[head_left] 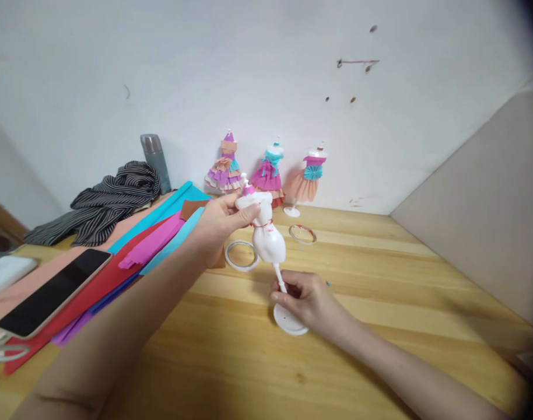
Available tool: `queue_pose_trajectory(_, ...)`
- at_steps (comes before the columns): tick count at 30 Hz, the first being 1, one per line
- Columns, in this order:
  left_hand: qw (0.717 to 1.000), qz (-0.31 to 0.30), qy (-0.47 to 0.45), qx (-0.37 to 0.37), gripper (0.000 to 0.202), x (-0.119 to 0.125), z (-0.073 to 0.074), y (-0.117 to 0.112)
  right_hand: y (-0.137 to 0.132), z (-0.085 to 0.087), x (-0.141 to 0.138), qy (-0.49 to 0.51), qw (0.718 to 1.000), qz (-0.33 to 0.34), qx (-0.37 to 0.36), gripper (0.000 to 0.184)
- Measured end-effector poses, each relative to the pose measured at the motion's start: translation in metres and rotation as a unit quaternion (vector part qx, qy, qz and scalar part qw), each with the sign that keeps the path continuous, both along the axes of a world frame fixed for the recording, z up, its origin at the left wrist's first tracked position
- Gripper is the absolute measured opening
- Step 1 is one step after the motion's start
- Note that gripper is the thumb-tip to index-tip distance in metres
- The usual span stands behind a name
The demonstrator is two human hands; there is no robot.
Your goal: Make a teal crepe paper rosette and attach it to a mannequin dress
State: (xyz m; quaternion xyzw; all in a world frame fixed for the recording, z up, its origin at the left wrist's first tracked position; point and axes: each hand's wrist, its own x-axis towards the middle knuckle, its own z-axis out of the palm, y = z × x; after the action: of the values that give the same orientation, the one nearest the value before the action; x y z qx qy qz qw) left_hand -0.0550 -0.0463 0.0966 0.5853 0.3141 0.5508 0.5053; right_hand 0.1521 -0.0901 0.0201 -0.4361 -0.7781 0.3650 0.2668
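Observation:
A small white dress form (269, 242) is held tilted above the wooden table, its top leaning left. My left hand (220, 224) grips it at the shoulder and upper chest, thumb across the front. With thumb and fingers, my right hand (304, 297) pinches the thin stand pole just above the round white base (290, 321). Pink material wraps the form's neck, and a thin red line circles its waist. Close behind the form lie a white tape roll (241, 267) and a thinner, reddish roll (302, 242).
Three dressed mini forms (225, 169) (269, 175) (312, 172) stand against the wall. On the left lie coloured crepe paper sheets (130, 245), a black-screened phone (54, 291), a striped cloth (113, 201) and a white device (8, 274). A flask (155, 160) stands behind them.

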Motion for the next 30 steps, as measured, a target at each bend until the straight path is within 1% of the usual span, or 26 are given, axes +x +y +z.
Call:
queue_pose_trajectory(4, 1.000, -0.003, -0.021, -0.014, 0.037, 0.005, 0.002, -0.005, -0.003, 0.000, -0.003, -0.001, 0.997, 0.054, -0.055, 0.017)
queue_pose_trajectory(7, 0.999, 0.023, -0.012, -0.032, 0.039, 0.009, 0.006, -0.012, -0.003, 0.003, -0.004, -0.021, 0.995, 0.076, -0.066, 0.015)
queue_pose_trajectory(9, 0.999, 0.039, -0.002, -0.037, 0.043, 0.011, 0.008, -0.017, 0.000, 0.012, 0.000, -0.059, 0.992, 0.100, -0.046, 0.013)
queue_pose_trajectory(11, 0.999, 0.041, 0.009, -0.028, 0.043, 0.013, 0.010, -0.021, 0.004, 0.029, 0.008, -0.101, 0.988, 0.118, -0.012, 0.008)
queue_pose_trajectory(12, 0.999, 0.034, 0.013, -0.018, 0.041, 0.014, 0.010, -0.023, 0.005, 0.039, 0.012, -0.098, 0.990, 0.103, 0.012, 0.010)
queue_pose_trajectory(13, 0.999, 0.026, 0.017, -0.005, 0.038, 0.014, 0.011, -0.025, 0.006, 0.050, 0.017, -0.075, 0.994, 0.070, 0.040, 0.014)
queue_pose_trajectory(15, 0.999, 0.020, 0.024, 0.027, 0.034, 0.017, 0.011, -0.028, 0.004, 0.073, 0.022, 0.019, 0.995, -0.018, 0.098, 0.022)
queue_pose_trajectory(16, 0.998, 0.021, 0.029, 0.043, 0.032, 0.018, 0.012, -0.030, 0.001, 0.083, 0.022, 0.061, 0.990, -0.047, 0.121, 0.026)
queue_pose_trajectory(18, 0.997, 0.022, 0.039, 0.066, 0.030, 0.020, 0.012, -0.035, -0.005, 0.100, 0.015, 0.110, 0.974, -0.072, 0.183, 0.030)
queue_pose_trajectory(20, 0.996, 0.026, 0.045, 0.077, 0.030, 0.023, 0.013, -0.040, -0.010, 0.110, 0.004, 0.104, 0.964, -0.073, 0.234, 0.032)
queue_pose_trajectory(21, 0.995, 0.029, 0.049, 0.079, 0.031, 0.023, 0.012, -0.042, -0.011, 0.112, -0.002, 0.099, 0.964, -0.065, 0.239, 0.032)
queue_pose_trajectory(22, 0.995, 0.035, 0.053, 0.078, 0.033, 0.024, 0.012, -0.044, -0.010, 0.113, -0.008, 0.099, 0.967, -0.055, 0.229, 0.031)
queue_pose_trajectory(23, 0.995, 0.041, 0.057, 0.075, 0.036, 0.024, 0.011, -0.045, -0.007, 0.111, -0.012, 0.115, 0.970, -0.046, 0.209, 0.030)
queue_pose_trajectory(25, 0.996, 0.035, 0.053, 0.060, 0.043, 0.024, 0.007, -0.044, 0.001, 0.104, -0.015, 0.183, 0.971, -0.024, 0.155, 0.029)
queue_pose_trajectory(27, 0.999, 0.000, 0.020, 0.034, 0.047, 0.023, 0.001, -0.038, 0.011, 0.094, -0.013, 0.249, 0.962, -0.002, 0.112, 0.031)
queue_pose_trajectory(30, 0.995, -0.080, -0.052, -0.031, 0.054, 0.023, -0.013, -0.024, 0.023, 0.082, -0.006, 0.296, 0.951, -0.003, 0.083, 0.033)
